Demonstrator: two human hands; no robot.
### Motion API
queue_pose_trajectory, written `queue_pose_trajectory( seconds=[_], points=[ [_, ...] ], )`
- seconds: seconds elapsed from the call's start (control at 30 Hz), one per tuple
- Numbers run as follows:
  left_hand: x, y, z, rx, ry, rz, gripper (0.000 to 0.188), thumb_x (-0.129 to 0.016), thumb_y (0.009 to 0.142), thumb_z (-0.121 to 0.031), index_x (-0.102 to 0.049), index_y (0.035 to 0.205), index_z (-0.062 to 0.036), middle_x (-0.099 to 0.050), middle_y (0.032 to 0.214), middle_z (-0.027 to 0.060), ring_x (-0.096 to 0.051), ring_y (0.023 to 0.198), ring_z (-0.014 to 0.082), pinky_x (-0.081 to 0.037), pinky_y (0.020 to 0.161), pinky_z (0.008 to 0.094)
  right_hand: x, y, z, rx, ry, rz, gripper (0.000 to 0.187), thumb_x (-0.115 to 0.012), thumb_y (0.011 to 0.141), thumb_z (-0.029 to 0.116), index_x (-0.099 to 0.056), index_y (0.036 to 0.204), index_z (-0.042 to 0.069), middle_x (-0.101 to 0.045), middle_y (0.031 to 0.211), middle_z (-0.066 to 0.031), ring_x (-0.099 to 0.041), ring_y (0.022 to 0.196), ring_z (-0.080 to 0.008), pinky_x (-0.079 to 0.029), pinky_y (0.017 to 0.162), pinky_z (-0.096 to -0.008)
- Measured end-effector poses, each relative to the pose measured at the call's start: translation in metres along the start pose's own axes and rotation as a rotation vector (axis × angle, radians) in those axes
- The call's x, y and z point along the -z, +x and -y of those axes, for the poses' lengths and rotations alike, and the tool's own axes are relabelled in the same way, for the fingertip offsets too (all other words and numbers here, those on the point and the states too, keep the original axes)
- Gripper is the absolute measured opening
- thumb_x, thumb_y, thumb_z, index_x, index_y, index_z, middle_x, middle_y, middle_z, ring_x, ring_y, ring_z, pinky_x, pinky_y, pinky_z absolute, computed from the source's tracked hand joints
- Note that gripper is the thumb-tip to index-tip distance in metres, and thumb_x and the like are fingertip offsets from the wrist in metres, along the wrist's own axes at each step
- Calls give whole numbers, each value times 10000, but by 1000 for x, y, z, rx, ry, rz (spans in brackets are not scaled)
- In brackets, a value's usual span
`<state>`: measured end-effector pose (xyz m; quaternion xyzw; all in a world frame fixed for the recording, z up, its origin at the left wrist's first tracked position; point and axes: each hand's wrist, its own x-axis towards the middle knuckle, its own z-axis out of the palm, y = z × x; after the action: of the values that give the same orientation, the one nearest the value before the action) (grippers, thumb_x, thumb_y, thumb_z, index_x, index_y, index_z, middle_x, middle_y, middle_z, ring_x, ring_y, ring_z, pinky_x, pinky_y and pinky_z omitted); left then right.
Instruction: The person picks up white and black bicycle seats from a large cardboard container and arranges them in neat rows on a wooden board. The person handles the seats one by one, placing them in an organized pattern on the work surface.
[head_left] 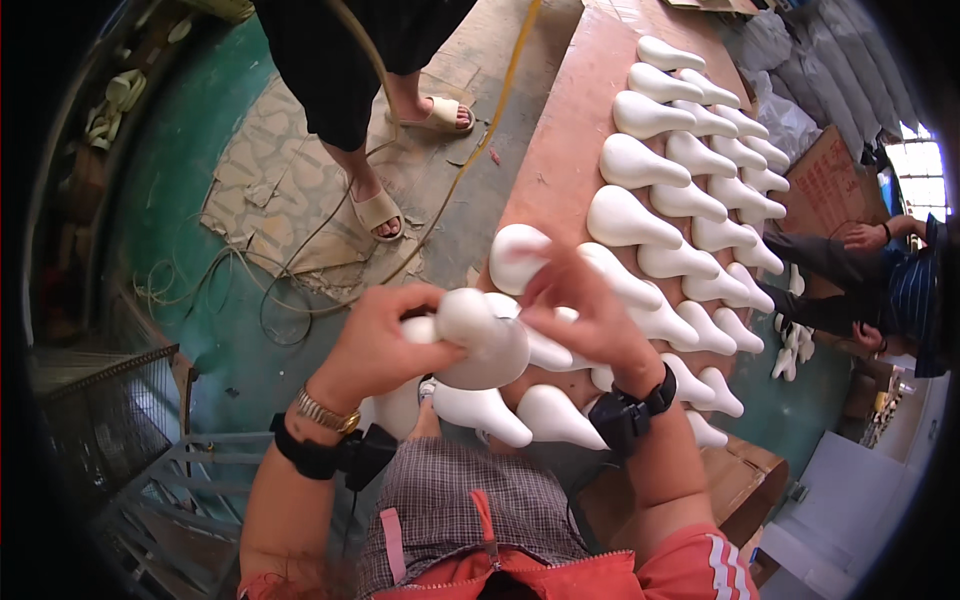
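My left hand is closed around a smooth white pear-shaped piece, its rounded end toward my right hand. A second white bulge shows by the left thumb; whether it belongs to the same piece I cannot tell. My right hand is at the piece's right side with fingers pinched together, partly smeared by motion. Something small and thin may be between those fingertips, too unclear to name. Beneath and beyond both hands, several similar white pieces lie in rows on a reddish-brown board.
A person in sandals stands ahead on flattened cardboard. A yellow hose and loose cables cross the floor. Another person is at the right. Grey sacks are stacked far right; a metal rack stands at lower left.
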<state>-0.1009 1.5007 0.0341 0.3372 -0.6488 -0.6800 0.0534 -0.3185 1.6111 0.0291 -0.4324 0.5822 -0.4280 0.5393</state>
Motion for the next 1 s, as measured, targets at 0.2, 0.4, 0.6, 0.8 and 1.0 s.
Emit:
queue_pose_trajectory(
  seconds=[0.2,0.4,0.6,0.8,1.0],
  points=[
    [28,55,-4,-152,-177,-207,520,-763,685,-91,-567,1152,27,-624,1075,83,-589,903,101,-498,746,241,43,62,5,115,-64,-259,382,-638,850,84,-527,1214,53,-626,911,-17,-544,739,-67,-468,619,-222],
    [50,82,-2,-72,-214,-186,431,-741,724,-69,-593,1120,14,-629,1038,68,-591,869,91,-504,720,221,126,81,-133,-12,404,-974,403,-589,891,130,-421,1254,82,-596,964,-77,-594,743,-137,-529,615,-251],
    [38,114,2,-71,-202,-203,347,-725,772,-135,-616,1065,15,-631,988,46,-591,822,83,-492,692,215,118,58,-153,-392,-244,-1198,647,-679,830,234,-335,1346,48,-563,1112,-142,-598,860,-183,-500,721,-273],
    [-3,173,-37,-209,-57,-239,439,-630,864,-310,-575,1095,59,-611,1017,135,-579,972,188,-459,844,289,36,73,4,62,-57,-151,739,-698,760,97,-325,1397,138,-577,998,-61,-542,726,-84,-450,592,-214],
    [4,203,-60,-378,-114,-424,595,-540,903,-398,-440,1230,89,-457,1243,234,-434,1198,320,-324,1022,360,94,137,8,214,37,-451,637,-673,817,70,-318,1343,32,-616,914,-68,-569,681,-84,-450,564,-204]
  ],
)
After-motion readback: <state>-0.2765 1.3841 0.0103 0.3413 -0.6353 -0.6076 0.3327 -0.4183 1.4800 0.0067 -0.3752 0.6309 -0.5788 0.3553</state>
